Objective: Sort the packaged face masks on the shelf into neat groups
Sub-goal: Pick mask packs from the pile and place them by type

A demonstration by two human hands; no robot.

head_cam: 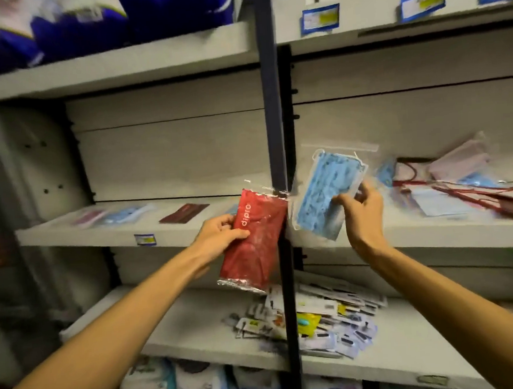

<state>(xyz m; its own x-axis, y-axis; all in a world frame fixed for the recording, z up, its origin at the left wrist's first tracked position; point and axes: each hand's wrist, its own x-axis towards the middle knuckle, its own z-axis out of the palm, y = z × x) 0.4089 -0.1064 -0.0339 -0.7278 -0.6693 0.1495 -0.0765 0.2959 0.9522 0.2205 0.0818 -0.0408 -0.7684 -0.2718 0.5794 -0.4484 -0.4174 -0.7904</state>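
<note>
- Head view: the red mask pack [254, 240] is gripped by the left hand [221, 232], thumb across its face and fingers curled behind, and held in the air in front of the dark upright post [275, 131].
- Just right of that grip, the right hand [362, 207] pinches the lower right edge of the blue mask pack [328, 188], which tilts up and away from the fingers.
- Step in hand, as I judge it: both packs are lifted and waiting to be placed by colour.
- Left of the left grip, the left shelf [77, 234] carries small starts of groups: a pink pack [89, 216], a pale blue pack [127, 212] and a dark red pack [184, 213], set apart, with bare board between them.
- Right of the right grip lies the unsorted heap [463, 187], overlapping and untidy.
- The next move probably calls for carrying red to the dark red spot and blue to the pale blue one, laid flat.
- The post stands between the two bays, and the shelf lip is close; the crinkly film could catch on either.
</note>
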